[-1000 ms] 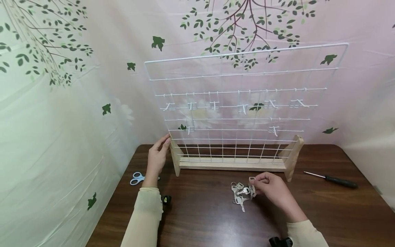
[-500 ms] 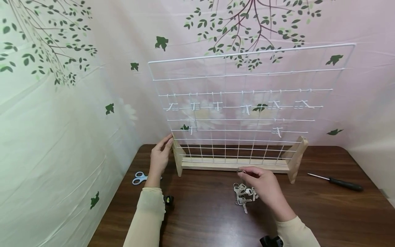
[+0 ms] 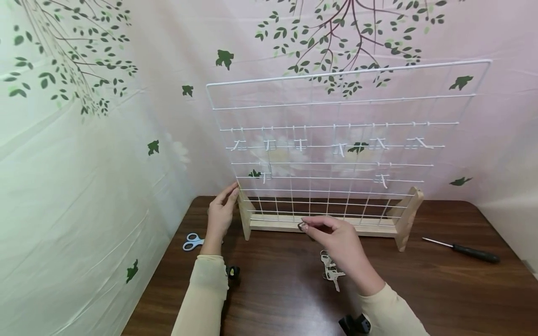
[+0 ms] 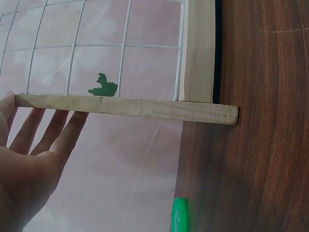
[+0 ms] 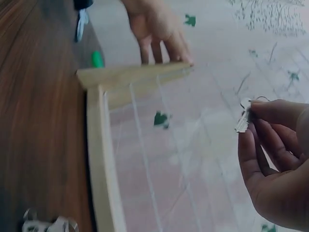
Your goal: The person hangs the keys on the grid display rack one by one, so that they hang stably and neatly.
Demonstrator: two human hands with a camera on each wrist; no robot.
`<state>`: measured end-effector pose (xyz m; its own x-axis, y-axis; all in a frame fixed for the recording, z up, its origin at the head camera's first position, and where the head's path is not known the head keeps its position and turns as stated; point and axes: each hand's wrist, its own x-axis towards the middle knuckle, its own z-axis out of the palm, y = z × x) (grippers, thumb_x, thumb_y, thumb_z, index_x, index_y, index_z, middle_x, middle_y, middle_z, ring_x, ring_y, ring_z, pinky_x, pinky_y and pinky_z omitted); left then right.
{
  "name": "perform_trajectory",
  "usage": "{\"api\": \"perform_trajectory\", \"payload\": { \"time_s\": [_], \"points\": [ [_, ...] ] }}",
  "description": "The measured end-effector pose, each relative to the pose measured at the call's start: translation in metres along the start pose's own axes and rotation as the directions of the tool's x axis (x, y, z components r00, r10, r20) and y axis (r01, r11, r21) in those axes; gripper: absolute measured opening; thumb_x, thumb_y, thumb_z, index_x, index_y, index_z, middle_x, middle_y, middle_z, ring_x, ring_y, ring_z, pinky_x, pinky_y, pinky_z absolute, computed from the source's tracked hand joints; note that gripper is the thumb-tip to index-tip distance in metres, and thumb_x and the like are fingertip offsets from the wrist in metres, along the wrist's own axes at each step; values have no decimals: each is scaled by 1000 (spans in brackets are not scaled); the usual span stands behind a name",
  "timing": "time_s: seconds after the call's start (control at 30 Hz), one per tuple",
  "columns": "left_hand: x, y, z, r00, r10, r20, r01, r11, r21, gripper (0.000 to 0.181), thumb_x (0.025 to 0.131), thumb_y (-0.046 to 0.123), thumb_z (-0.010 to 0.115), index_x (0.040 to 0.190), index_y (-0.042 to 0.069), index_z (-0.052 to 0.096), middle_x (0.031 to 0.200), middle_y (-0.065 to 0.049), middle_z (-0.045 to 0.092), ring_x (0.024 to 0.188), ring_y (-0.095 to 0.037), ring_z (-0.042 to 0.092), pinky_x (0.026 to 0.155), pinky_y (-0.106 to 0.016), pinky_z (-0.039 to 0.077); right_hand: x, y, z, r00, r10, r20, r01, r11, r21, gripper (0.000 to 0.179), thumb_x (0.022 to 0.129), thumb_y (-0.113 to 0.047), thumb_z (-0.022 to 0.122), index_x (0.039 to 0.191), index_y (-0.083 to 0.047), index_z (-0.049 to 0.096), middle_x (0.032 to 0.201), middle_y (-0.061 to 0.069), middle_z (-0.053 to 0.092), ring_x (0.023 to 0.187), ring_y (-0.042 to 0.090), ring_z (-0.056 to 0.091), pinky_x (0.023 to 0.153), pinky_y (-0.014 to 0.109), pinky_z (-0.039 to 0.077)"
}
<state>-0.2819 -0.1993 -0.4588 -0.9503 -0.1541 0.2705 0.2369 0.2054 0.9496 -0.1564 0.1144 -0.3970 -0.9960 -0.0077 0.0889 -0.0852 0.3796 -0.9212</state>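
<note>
Right hand (image 3: 338,240) reaches forward and left, pinching a key (image 5: 244,117) before the rack (image 3: 328,164) — table (image 3: 273,280) shows between rail (image 3: 273,225) and other keys (image 3: 332,274). Left hand (image 3: 220,215), fingers extended, touches the rack's left edge — scissors (image 3: 199,242) nearby.

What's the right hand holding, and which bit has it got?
The right hand pinches a silvery key near its head, beside a thin ring; the other end sticks out. The exact pinching spot is partly hidden.

free lane between left forearm (image 3: 203,289) and loose keys (image 3: 333,274); wire rack (image 3: 311,127) with jutting hooks (image 3: 341,149) bars way beyond.
</note>
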Motion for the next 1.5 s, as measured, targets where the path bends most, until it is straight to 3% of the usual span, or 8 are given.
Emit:
{"api": "perform_trajectory", "payload": {
  "time_s": [0.17, 0.33, 0.6, 0.77, 1.03, 1.3, 1.37, 1.5],
  "points": [
    [-1, -1, 1, 1000, 0, 7, 0, 1000, -9, 43, 106, 40, 68, 145, 21, 69, 153, -6, 64, 141, -25, 60, 116, -47, 54, 8, -23, 11, 999, -31, 31, 29, 997, 73, 21, 96, -35, 82, 116, -31, 84, 122, -7, 82, 114, 9, 73, 91, 22, 57],
    [-1, 1, 2, 1000, 0, -1, 1, 1000, 3, 44, 105, 43, 68, 144, 22, 70, 153, -6, 65, 142, -26, 60, 116, -48, 54, 20, -46, 21, 998, -34, 57, 25, 988, 153, 21, 95, -35, 83, 116, -30, 84, 115, -5, 84, 104, 8, 77, 90, 25, 60],
    [-2, 7, 3, 1000, 5, -1, -5, 1000, 3, 43, 105, 42, 68, 144, 23, 70, 153, -6, 65, 140, -27, 62, 115, -47, 55, 40, -81, 31, 990, -73, 119, 26, 933, 359, 29, 100, -23, 78, 127, -14, 80, 119, 11, 82, 95, 18, 82, 89, 27, 65],
    [-1, 4, 3, 1000, -1, -12, 1, 1000, 20, 43, 105, 41, 68, 143, 22, 70, 152, -7, 66, 136, -28, 64, 107, -37, 59, 52, -105, 39, 985, -114, 126, 54, 912, 407, 29, 99, -21, 79, 127, -14, 80, 123, 12, 80, 95, 13, 80, 85, 27, 66],
    [-3, 1, 0, 999, 14, -35, -12, 999, 38, 41, 105, 42, 69, 141, 23, 72, 150, -4, 68, 140, -27, 62, 113, -51, 56, 63, -139, 60, 981, -133, 143, 54, 888, 456, 26, 97, -22, 81, 119, -7, 80, 112, 7, 79, 93, 13, 77, 86, 30, 66],
    [-3, 1, -2, 999, 33, -21, -32, 999, 17, 39, 105, 39, 69, 140, 24, 73, 146, -3, 71, 134, -23, 66, 98, -23, 58, 78, -154, 78, 979, -128, 159, 15, 820, 572, 25, 98, -16, 80, 118, -2, 77, 118, 15, 80, 89, 16, 82, 93, 36, 66],
    [-4, 1, -2, 999, 29, -23, -29, 999, 22, 39, 105, 40, 69, 140, 24, 73, 145, -4, 71, 132, -24, 66, 96, -22, 58, 81, -156, 82, 981, -124, 150, 11, 805, 594, 25, 98, -15, 79, 119, 0, 77, 119, 17, 80, 88, 15, 82, 94, 37, 66],
    [-4, 1, -3, 999, 30, -28, -29, 999, 35, 39, 104, 43, 69, 139, 26, 73, 145, -5, 71, 131, -24, 67, 101, -34, 60, 86, -160, 88, 985, -101, 140, -11, 774, 633, 26, 99, -13, 78, 120, 2, 77, 120, 20, 79, 84, 12, 81, 96, 37, 66]
  ]
}}
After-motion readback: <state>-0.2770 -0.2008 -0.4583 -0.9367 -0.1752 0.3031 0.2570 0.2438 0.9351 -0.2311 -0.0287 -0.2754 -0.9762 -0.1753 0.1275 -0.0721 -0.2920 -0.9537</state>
